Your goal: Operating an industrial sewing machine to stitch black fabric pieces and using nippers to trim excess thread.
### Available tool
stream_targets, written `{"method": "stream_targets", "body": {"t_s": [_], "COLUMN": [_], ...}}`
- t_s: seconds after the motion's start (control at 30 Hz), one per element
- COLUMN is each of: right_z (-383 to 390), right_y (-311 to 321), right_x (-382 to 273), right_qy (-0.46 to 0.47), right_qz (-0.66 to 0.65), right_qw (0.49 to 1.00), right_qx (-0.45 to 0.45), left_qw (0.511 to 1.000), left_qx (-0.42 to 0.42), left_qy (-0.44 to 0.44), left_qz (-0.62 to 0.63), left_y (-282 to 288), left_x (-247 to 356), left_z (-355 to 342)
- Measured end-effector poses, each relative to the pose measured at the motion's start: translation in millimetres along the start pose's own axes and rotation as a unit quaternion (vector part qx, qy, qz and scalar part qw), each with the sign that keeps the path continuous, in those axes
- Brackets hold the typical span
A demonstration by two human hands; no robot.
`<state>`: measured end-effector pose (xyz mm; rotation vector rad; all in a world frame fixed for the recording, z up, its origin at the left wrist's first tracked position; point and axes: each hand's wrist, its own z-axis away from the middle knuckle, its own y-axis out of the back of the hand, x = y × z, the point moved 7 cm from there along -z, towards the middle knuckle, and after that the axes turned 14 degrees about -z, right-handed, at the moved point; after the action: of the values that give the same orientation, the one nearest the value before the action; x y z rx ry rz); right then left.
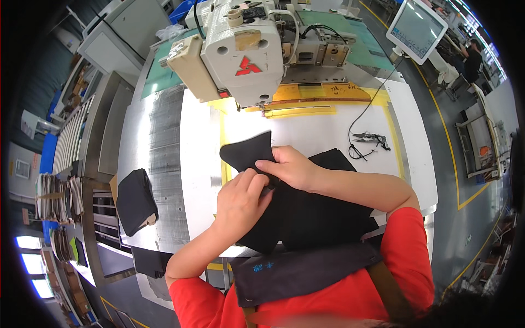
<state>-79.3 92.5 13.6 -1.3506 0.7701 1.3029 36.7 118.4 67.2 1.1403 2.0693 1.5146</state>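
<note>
Left hand and right hand clamp one black fabric piece. Beyond the grip, its free end and long axis point roughly toward one sewing machine

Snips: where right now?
Head view, right of centre: the snips lie on the white surface, beyond and right of the right hand, beside yellow tape.

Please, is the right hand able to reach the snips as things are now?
Probably yes: the snips lie uncovered, and nothing seems to stand between them and the right hand. It would first need to release the black cloth.
</note>
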Motion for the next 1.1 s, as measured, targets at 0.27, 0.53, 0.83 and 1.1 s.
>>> {"method": "stream_targets", "body": {"t_s": [0.27, 0.53, 0.83, 1.1], "right_z": [28, 45, 30, 27], "right_y": [-1, 30, 38, 36], "right_x": [-54, -88, -84, -85], "right_qy": [0.069, 0.191, 0.299, 0.232], "right_qz": [0.216, 0.345, 0.554, 0.292], "right_qw": [0.969, 0.914, 0.762, 0.925], "right_qx": [-0.093, 0.095, 0.154, 0.07], "left_qw": [0.977, 0.911, 0.944, 0.918], "left_qx": [0.039, -0.113, -0.076, -0.062], "left_qy": [0.009, 0.147, 0.151, 0.179], "left_qz": [0.209, 0.369, 0.284, 0.349], "left_y": [27, -9, -6, -2], "left_x": [-52, -35, -32, -51], "left_z": [-54, -59, -61, -52]}}
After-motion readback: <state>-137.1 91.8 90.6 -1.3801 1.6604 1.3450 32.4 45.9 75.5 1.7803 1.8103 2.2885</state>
